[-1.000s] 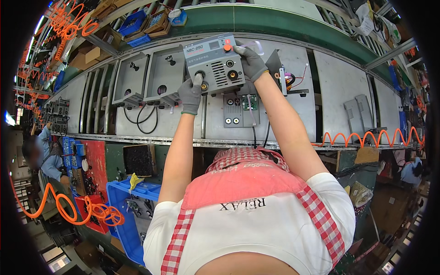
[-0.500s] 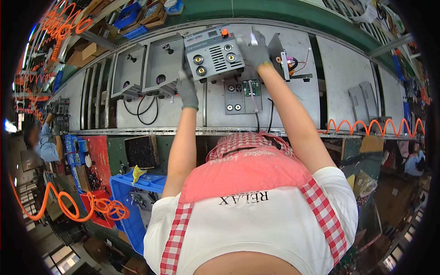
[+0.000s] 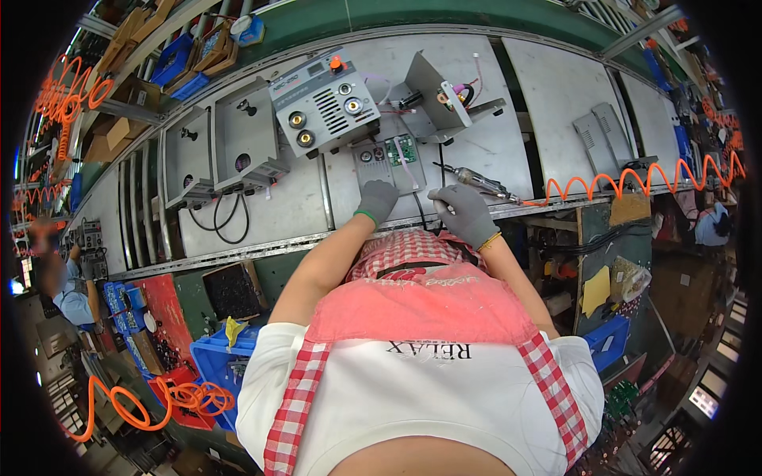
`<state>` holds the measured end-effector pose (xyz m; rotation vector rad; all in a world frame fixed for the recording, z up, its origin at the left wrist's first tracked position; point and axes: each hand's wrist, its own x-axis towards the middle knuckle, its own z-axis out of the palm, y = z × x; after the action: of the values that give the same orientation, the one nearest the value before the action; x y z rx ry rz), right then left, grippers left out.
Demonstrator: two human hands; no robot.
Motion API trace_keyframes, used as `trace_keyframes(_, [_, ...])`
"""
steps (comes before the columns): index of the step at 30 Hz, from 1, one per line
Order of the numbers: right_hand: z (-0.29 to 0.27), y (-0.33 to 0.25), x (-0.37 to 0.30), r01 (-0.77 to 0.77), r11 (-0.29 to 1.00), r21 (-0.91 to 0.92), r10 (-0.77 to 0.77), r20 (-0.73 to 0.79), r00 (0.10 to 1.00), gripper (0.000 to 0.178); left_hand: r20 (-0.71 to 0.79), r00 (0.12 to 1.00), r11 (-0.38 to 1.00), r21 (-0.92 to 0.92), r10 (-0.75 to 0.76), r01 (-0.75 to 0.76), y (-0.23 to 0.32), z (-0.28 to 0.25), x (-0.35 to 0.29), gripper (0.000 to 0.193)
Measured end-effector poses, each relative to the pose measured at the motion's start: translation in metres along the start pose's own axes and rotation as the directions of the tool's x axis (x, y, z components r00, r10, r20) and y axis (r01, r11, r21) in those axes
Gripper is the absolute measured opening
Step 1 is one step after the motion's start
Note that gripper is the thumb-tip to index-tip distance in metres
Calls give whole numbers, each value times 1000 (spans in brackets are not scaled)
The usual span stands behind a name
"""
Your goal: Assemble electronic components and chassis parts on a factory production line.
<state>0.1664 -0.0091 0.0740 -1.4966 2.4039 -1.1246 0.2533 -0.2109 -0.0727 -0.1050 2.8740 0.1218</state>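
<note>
While a long metal bench [image 3: 294,198] is stretching across from side to side, a big grey box [image 3: 332,113] is sitting on it with its face of slots and round holes showing. Two open grey cases [image 3: 234,131] are resting to the left of the box. A bent metal piece [image 3: 429,83] is standing to the right of it. A flat grey panel [image 3: 381,170] is lying on the bench, just nearer than the box. The gloved right hand [image 3: 467,216] is hanging over the bench's near edge with its fingers bent; I cannot tell if it is holding anything. The gloved left hand [image 3: 376,201] is reaching over the panel's near edge, fingers curling a little; I cannot tell if they are gripping it. A thin tool [image 3: 484,182] is lying just past the right hand. A green board [image 3: 403,147] is sitting on the panel. An orange knob [image 3: 336,63] is topping the box's face.
</note>
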Motion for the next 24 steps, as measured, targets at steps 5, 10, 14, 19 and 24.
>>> trace_keyframes(5, [-8, 38, -33, -564, 811, 159, 549, 129, 826, 24, -180, 980, 849, -501, 87, -167, 9, -139, -23, 14])
trace_keyframes(10, [-59, 21, -18, -586, -27, 810, 264, 571, 777, 50, 6, 918, 300, -946, 396, -123, 3, -247, -46, 21])
trace_keyframes(14, [-85, 18, -21, -236, -108, 966, 272, 257, 928, 43, -243, 887, -16, -966, 392, -257, 28, -272, -39, 26])
trace_keyframes(19, [-144, 51, 3, -69, -43, 997, 205, 77, 976, 47, -266, 962, -367, -891, -54, -267, 59, -275, -24, 34])
trace_keyframes(24, [-174, 33, 61, -182, 254, 950, 467, 45, 883, 46, -296, 912, -441, -804, -285, -399, 75, -256, 1, 41])
